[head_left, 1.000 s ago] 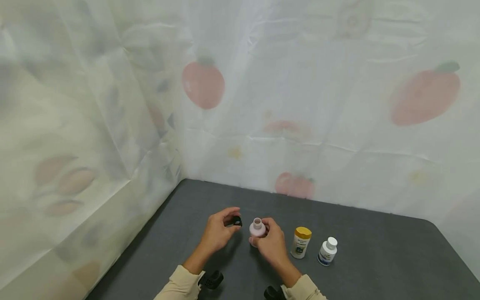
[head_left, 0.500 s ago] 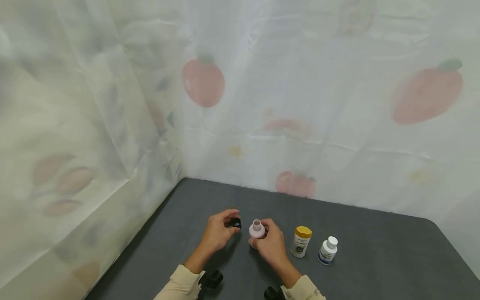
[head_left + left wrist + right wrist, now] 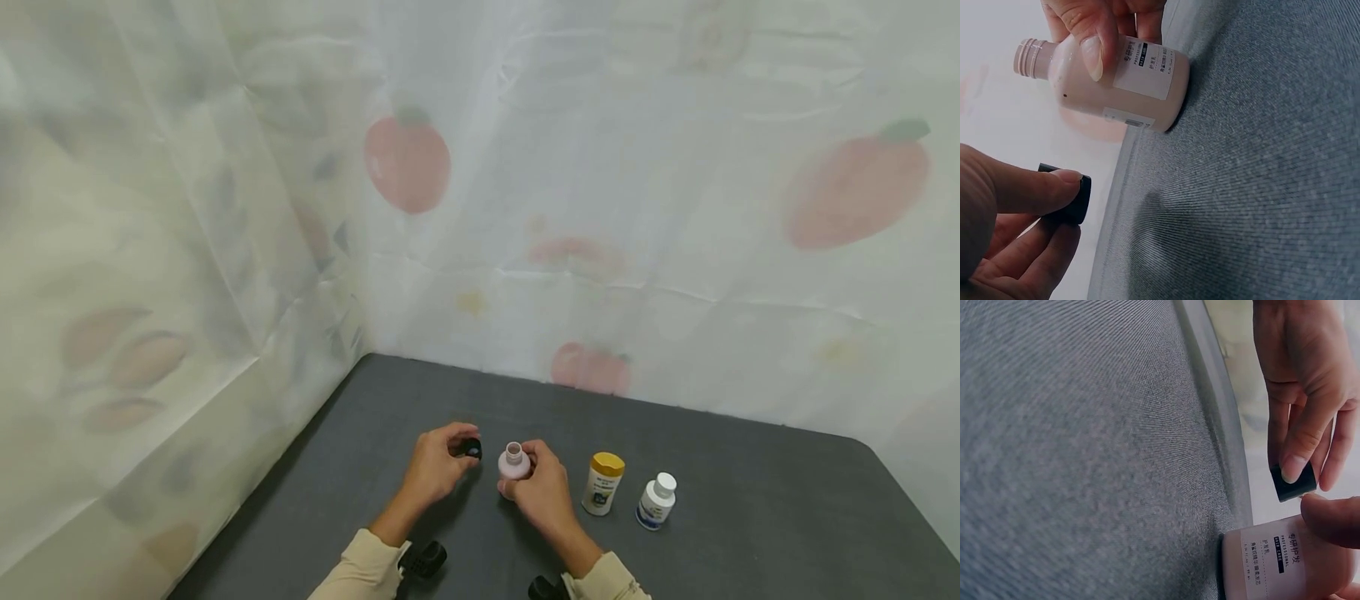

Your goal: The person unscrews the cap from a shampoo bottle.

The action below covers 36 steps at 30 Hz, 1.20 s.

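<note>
A pale pink bottle [image 3: 513, 464] with a bare threaded neck [image 3: 1034, 59] stands on the grey table, its label facing the person. My right hand [image 3: 546, 490] grips it around the body, thumb across the front in the left wrist view. To its left, my left hand [image 3: 437, 463] pinches a small black cap [image 3: 1082, 203] between thumb and fingertips. The cap is held above the table, beside the bottle's neck and apart from it. In the right wrist view the black cap [image 3: 1292, 485] shows just past the right thumb; the bottle's neck is out of that frame.
Right of the bottle stand a white bottle with a yellow lid [image 3: 602, 485] and a white bottle with a white cap [image 3: 656, 502]. The grey table [image 3: 765, 508] ends at a hanging white sheet with fruit prints [image 3: 675, 208], behind and at left.
Both hands, with the cap and the pink bottle, have shifted very slightly toward the person. The grips look the same, and the other two bottles stay put.
</note>
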Available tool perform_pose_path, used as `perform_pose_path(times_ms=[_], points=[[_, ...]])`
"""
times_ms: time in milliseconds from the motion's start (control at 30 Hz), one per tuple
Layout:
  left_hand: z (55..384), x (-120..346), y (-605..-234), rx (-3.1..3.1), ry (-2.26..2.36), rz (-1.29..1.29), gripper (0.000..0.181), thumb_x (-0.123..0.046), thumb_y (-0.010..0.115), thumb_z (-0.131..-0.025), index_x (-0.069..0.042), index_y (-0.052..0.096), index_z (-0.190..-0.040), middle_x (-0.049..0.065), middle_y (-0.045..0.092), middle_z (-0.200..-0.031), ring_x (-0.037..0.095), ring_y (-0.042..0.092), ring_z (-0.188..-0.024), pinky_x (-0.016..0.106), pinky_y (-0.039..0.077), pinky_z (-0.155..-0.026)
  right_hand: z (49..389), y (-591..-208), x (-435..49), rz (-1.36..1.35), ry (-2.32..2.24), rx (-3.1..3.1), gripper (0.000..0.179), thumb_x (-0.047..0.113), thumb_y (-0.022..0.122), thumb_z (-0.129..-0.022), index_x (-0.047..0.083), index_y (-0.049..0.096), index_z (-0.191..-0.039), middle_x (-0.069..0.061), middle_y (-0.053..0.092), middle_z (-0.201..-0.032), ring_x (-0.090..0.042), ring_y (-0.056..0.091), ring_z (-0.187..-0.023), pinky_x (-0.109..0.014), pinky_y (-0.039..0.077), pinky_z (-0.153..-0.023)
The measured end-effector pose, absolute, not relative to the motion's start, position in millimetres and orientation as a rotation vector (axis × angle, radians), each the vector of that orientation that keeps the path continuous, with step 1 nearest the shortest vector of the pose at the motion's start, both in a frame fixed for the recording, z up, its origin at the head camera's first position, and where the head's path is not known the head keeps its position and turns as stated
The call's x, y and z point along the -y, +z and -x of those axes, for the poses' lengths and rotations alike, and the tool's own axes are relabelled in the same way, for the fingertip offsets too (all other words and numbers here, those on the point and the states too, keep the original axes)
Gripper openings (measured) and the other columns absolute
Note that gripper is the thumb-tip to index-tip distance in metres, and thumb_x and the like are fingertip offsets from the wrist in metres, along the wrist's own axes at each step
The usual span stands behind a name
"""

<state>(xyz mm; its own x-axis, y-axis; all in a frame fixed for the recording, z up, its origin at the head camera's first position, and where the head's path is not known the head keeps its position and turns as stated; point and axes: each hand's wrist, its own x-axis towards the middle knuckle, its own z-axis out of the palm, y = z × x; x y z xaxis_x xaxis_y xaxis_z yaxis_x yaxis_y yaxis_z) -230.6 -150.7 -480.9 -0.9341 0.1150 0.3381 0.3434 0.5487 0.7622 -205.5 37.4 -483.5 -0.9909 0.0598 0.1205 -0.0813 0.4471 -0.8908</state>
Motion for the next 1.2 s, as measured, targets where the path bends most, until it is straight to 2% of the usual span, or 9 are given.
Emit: perform_pose_path(times_ms=[367,867,1200], points=[[231,152,-488,2.555,-1.351,0.36,0.04,0.006,0.085,-0.079,-0.001,0.076,-0.117,0.012,0.08,-0.109,0.03,0.078,-0.098,0.042,0.064,-0.084,204,-486,-39,-0.038,1.593,2.565,0.052,-0.001,0.091,-0.069,0.001,0.064,-0.113,-0.015,0.077,-0.111,-0.025,0.072,-0.099,-0.047,0.059,-0.086],[231,152,-491,2.612,-1.342,0.37,0.04,0.005,0.084,-0.081,-0.003,0.076,-0.119,0.009,0.08,-0.111,0.028,0.078,-0.101,0.039,0.064,-0.085,201,-485,-40,-0.125,1.562,2.544,0.059,-0.006,0.086,-0.068,0.004,0.064,-0.121,-0.016,0.075,-0.119,-0.029,0.071,-0.107,-0.052,0.058,-0.093],[230,152,-492,2.626,-1.293,0.391,0.039,0.007,0.084,-0.08,-0.002,0.076,-0.118,0.009,0.08,-0.109,0.028,0.078,-0.1,0.043,0.063,-0.085,196,-478,-41,-0.129,1.595,2.516,0.059,-0.008,0.085,-0.07,0.005,0.063,-0.123,-0.014,0.074,-0.123,-0.031,0.07,-0.114,-0.055,0.055,-0.098]])
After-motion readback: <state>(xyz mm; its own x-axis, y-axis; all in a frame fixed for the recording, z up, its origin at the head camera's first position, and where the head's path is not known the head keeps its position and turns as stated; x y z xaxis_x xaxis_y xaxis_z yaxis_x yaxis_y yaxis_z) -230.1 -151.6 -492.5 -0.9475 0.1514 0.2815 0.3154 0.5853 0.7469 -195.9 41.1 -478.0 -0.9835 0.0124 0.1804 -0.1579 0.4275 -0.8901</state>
